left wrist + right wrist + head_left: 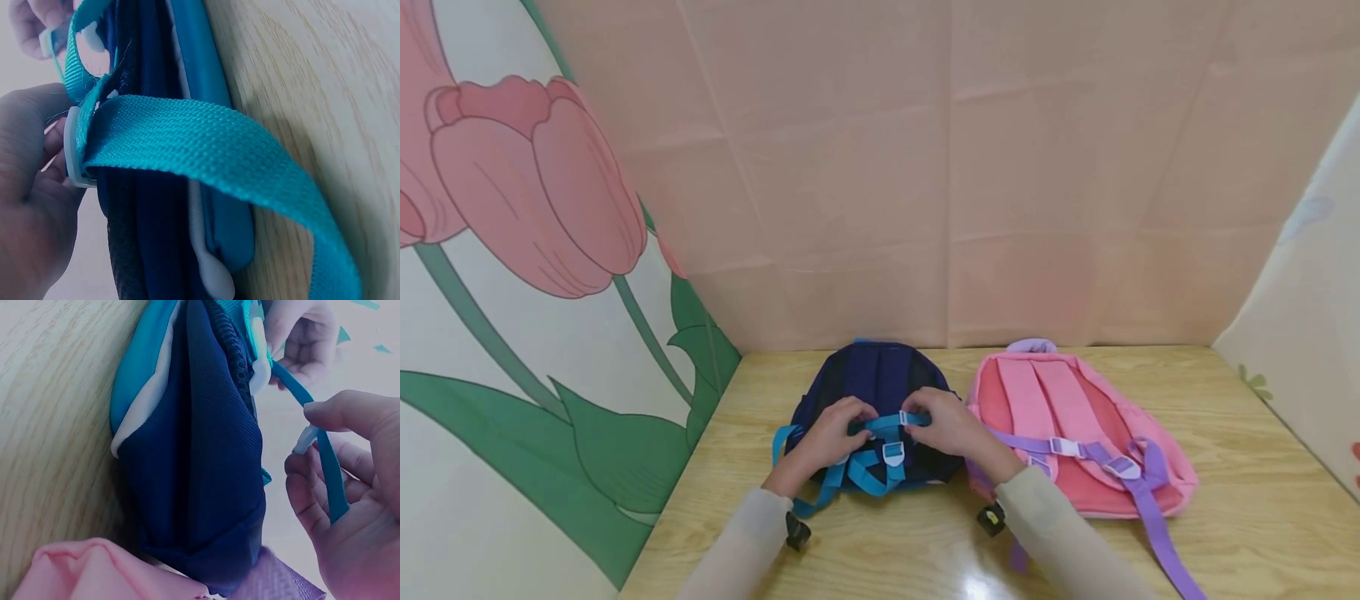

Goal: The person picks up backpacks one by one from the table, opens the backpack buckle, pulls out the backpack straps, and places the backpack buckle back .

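Observation:
A navy backpack [880, 375] with bright blue straps lies on the wooden table, its strap side facing up. Across its lower part runs a blue chest strap [886, 423], lifted off the bag between both hands. My left hand [837, 431] pinches the strap's left end; in the left wrist view its fingers are behind a white plastic buckle [74, 150], partly hidden. With thumb and fingers, my right hand [946, 421] pinches the same strap beside a small white buckle [305, 440]. A white slider [893, 453] sits on a shoulder strap below.
A pink backpack [1120, 425] with purple straps lies close against the navy one on the right. One purple strap [1165, 542] trails toward the table's front. Blue strap ends [820, 500] hang over the table [700, 517]. A beige cloth wall [955, 167] stands behind.

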Motion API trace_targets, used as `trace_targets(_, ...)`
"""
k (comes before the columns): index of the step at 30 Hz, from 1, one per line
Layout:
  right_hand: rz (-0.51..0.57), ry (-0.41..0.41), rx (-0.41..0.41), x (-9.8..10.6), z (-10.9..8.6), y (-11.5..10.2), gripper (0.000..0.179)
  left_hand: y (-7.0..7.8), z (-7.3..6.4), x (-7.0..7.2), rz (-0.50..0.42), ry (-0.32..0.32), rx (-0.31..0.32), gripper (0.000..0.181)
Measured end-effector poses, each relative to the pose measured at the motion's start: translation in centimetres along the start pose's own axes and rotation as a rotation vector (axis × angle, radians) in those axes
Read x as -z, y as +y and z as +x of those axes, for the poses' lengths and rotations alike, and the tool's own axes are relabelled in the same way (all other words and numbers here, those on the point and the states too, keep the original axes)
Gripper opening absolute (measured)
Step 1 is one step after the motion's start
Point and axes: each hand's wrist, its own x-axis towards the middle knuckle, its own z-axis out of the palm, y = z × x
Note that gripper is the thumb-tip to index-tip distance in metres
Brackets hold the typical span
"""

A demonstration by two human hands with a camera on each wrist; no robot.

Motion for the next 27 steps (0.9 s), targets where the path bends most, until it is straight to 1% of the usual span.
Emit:
trace_targets(12, 0.026, -0.023, -0.004, 0.9, -0.4, 0.4, 0.019, 0.2, 0.1, 0.1, 0.002, -0.017, 0.017, 0.022)
trace_targets(19, 0.02, -0.038, -0.034, 1.2, -0.5, 0.9, 0.02, 0.0, 0.1, 0.0, 0.009, -0.012, 0.006, 0.022)
trace_targets(27, 0.006, -0.044, -0.02, 1.7, -0.9, 1.1, 0.02, -0.1, 0.1, -0.1, 0.025, -0.021, -0.002, 0.021)
